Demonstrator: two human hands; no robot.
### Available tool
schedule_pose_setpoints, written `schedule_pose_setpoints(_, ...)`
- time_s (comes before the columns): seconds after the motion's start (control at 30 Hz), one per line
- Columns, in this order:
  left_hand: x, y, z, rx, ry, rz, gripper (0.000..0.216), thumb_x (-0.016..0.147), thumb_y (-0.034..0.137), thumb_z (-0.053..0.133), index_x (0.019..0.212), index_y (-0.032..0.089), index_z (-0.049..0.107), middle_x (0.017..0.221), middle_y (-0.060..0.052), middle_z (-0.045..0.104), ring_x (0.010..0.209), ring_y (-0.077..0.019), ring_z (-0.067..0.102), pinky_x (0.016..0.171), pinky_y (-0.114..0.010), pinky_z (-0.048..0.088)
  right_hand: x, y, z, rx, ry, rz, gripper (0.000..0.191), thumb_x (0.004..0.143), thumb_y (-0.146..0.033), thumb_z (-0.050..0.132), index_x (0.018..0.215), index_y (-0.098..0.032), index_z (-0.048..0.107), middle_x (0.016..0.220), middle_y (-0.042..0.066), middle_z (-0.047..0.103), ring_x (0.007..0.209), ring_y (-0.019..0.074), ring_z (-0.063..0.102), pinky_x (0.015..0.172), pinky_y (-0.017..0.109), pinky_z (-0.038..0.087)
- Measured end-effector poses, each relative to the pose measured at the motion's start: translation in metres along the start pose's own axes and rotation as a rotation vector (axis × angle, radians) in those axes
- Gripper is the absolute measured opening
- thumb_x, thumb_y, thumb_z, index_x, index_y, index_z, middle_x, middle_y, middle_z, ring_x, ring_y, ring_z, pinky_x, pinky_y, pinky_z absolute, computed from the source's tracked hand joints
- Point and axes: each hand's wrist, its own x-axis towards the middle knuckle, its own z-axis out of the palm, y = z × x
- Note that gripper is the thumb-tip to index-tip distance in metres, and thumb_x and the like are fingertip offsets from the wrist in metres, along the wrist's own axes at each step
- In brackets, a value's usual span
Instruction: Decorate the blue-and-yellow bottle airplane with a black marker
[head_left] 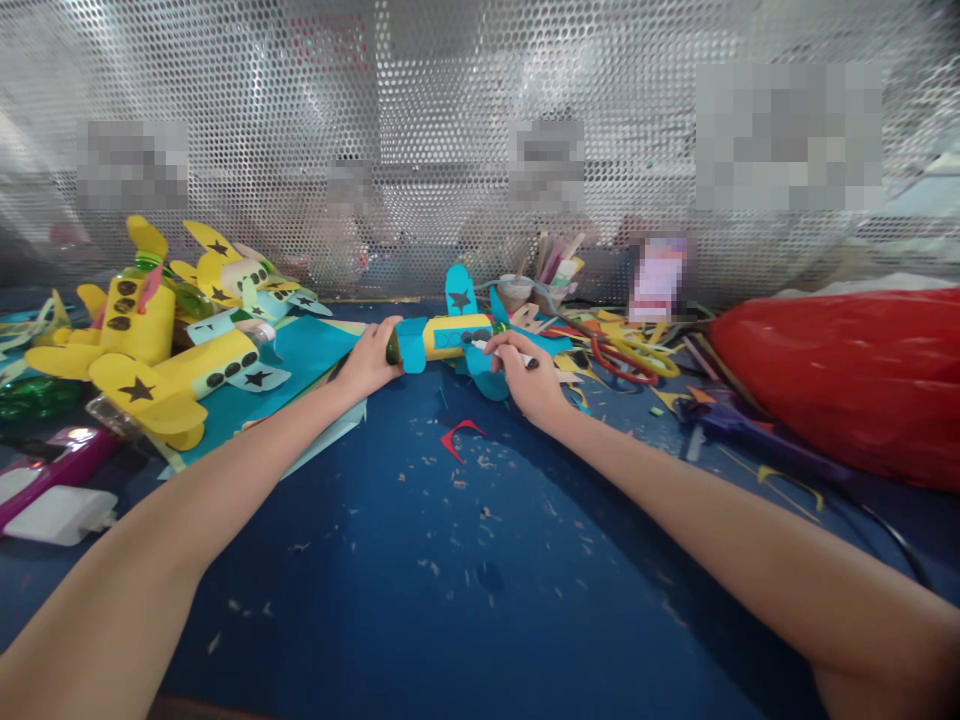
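A toy plane [442, 338] made from a green bottle wrapped in yellow and blue paper lies sideways above the blue table. Its upright blue wing bears a dark star. My left hand [373, 358] is wrapped round the bottle's left end. In my right hand [525, 378] is a marker [511, 355], pinched between the fingers, its tip against the blue paper strip on the plane's side. Dark ovals show on that strip near the tip. Left of my hands, several similar yellow bottle planes [176, 375] lie piled on blue paper sheets [315, 350].
Scissors [637, 358] with red and yellow handles lie among paper scraps at right. A purple glue gun [765, 440] sits before a red plastic bag [847, 375]. Cups [516, 292] with sticks stand by the perforated metal screen [450, 130]. A red scrap [459, 432] lies on the blue table [420, 600].
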Motion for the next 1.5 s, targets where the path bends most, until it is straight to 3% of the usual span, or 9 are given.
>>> schedule_pose_setpoints(1.5, 0.0003, 0.0011, -0.0009, -0.016, -0.012, -0.003, 0.074, 0.069, 0.019, 0.076, 0.135, 0.019, 0.044, 0.134, -0.014, 0.056, 0.117, -0.0331, 0.055, 0.101, -0.049, 0.047, 0.0008, 0.0031, 0.0002, 0.008, 0.019, -0.011, 0.016, 0.079, -0.024, 0.044, 0.074, -0.023, 0.059, 0.061, -0.003, 0.051, 0.058, 0.0134, 0.043, 0.058, 0.029, 0.033)
